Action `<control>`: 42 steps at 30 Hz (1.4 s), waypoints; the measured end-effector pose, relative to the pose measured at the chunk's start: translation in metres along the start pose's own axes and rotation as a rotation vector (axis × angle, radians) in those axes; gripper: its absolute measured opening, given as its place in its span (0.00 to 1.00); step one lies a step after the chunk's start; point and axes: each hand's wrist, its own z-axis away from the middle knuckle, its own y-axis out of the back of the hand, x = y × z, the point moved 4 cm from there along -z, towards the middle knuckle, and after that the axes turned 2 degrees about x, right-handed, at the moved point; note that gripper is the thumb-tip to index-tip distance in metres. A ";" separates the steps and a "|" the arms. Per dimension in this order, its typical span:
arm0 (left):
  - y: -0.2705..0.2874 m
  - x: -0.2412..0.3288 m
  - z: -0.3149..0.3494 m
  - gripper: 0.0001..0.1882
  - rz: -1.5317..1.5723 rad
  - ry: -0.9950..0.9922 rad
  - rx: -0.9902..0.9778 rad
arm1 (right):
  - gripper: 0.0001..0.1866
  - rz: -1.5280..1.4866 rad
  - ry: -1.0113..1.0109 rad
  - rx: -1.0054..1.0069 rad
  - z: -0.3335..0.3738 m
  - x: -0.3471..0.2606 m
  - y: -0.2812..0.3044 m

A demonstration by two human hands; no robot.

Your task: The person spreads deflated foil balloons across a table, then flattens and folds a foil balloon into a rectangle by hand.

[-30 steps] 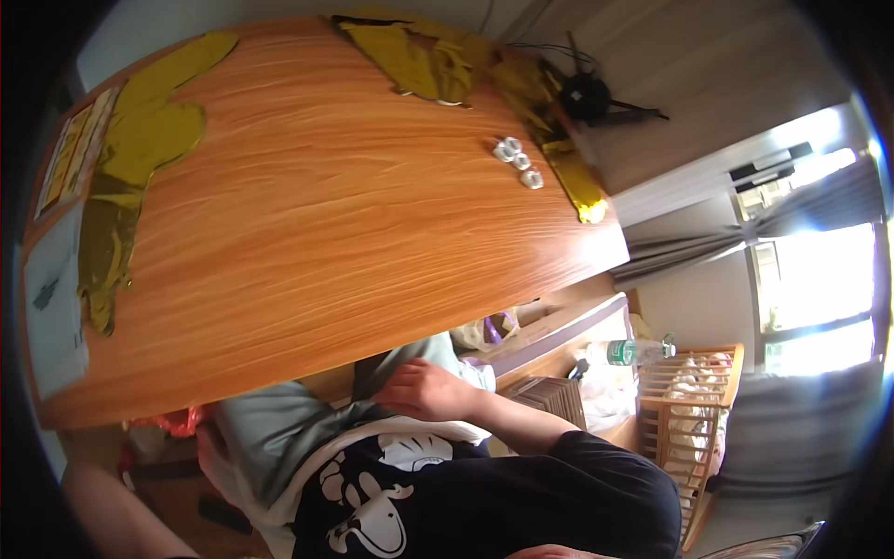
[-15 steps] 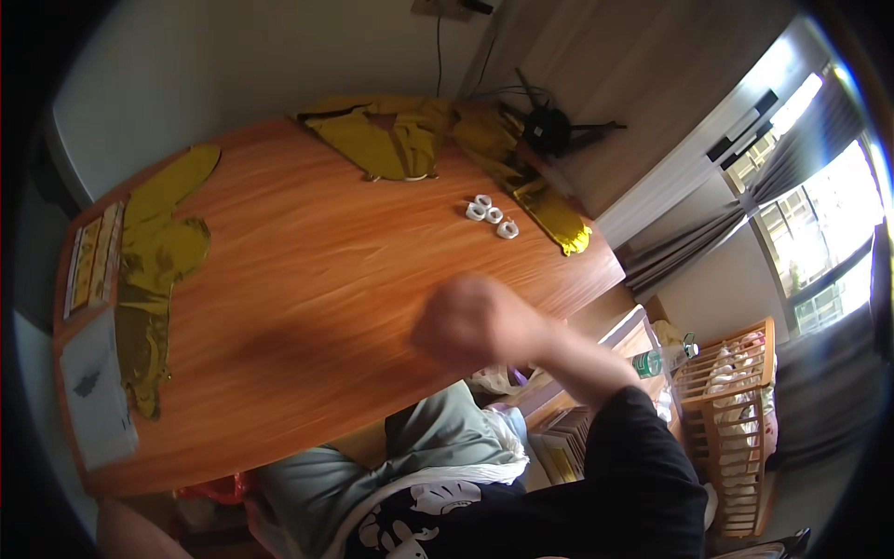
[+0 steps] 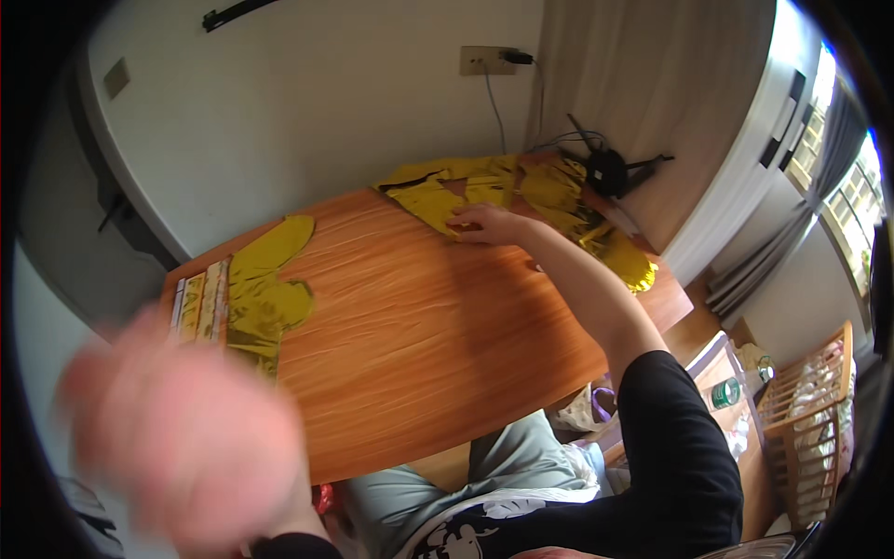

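My right hand (image 3: 489, 225) reaches across the wooden table to the near edge of a flat gold foil balloon (image 3: 424, 207) at the back. Its thumb and fingers are apart at that edge; I cannot tell if they touch the foil. Close to the camera at lower left, my left hand (image 3: 186, 438) is smeared by motion, its fingers unreadable. More crumpled gold foil (image 3: 563, 191) lies behind my right forearm, ending in a shiny tip (image 3: 641, 276). Another flat gold balloon (image 3: 270, 289) lies at the left, partly covered by my left hand.
The wooden table (image 3: 400, 373) has a patterned box (image 3: 200, 303) at its left edge. A black router (image 3: 607, 172) with antennas and cables stands at the back right. A green-labelled bottle (image 3: 724, 393) and a wooden crib (image 3: 810, 419) are at the right.
My right hand has moved from above the table's front to the foil at the back. My left hand has risen into view. The view has shifted, and my right forearm now covers the small white rolls.
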 end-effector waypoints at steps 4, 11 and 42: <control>0.077 -0.204 0.138 0.19 -0.647 0.703 0.141 | 0.28 0.055 -0.116 -0.033 0.041 0.039 0.016; 0.152 -0.300 0.283 0.18 -0.741 1.447 0.205 | 0.24 0.071 -0.109 0.026 0.023 0.042 0.003; 0.105 -0.311 0.318 0.24 -1.313 1.349 -0.850 | 0.16 -0.244 -0.338 0.532 0.009 0.081 0.110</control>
